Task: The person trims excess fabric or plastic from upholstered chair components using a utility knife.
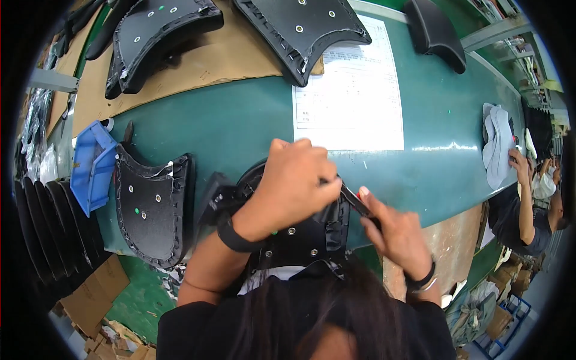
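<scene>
A black upholstered panel (300,235) with metal eyelets and a gathered, stapled rim lies in front of me, at the table's near edge. My left hand (291,183) is closed in a fist over its upper side, pinching something dark at the fingertips that I cannot make out. My right hand (399,234) is closed on a slim dark hand tool (355,201) with a red spot near the thumb, its tip reaching toward the left fingers. A blurred black object (215,198) shows beside my left wrist; its kind is unclear.
Left of me lies another black panel (147,210), near a blue plastic bin (93,168). More panels (165,30) rest on cardboard at the back, beside a printed sheet (354,102). A curved black pad (435,33) stands far right. A co-worker's hand (521,165) touches grey pieces (497,144).
</scene>
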The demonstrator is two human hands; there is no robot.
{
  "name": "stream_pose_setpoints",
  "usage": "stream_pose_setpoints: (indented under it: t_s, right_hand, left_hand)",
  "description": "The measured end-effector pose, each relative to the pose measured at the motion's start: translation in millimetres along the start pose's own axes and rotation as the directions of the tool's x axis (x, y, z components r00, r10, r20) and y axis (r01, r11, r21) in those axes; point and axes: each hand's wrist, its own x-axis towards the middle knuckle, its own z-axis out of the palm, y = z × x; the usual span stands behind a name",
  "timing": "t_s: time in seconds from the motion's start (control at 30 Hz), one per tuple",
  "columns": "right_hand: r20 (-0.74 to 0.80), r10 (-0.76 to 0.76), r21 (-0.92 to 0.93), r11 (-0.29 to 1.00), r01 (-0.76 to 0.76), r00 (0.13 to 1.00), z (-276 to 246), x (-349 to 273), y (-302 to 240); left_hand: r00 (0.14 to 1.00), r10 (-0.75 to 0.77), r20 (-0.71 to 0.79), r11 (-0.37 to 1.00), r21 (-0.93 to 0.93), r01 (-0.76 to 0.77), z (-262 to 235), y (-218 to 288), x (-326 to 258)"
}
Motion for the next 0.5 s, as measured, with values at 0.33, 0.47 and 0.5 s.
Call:
stream_pose_setpoints:
  t_s: [0.33,0.47,0.5]
  right_hand:
    - [-0.096,0.136,0.137,0.983,-0.122,0.986,17.0,-53.1,-11.5]
    - [-0.102,0.013,0.062,0.998,-0.006,0.995,-1.4,-31.2,0.9]
    - [-0.035,0.026,0.078,0.997,-0.023,0.999,-5.4,-29.4,3.2]
  left_hand:
    - [0.998,0.064,-0.016,0.775,-0.629,-0.060,-17.1,9.3,6.1]
    - [0.991,0.077,0.110,0.996,0.032,-0.081,-3.0,23.9,-32.0]
    - [0.981,0.141,0.130,0.990,0.010,-0.143,5.0,24.4,-34.9]
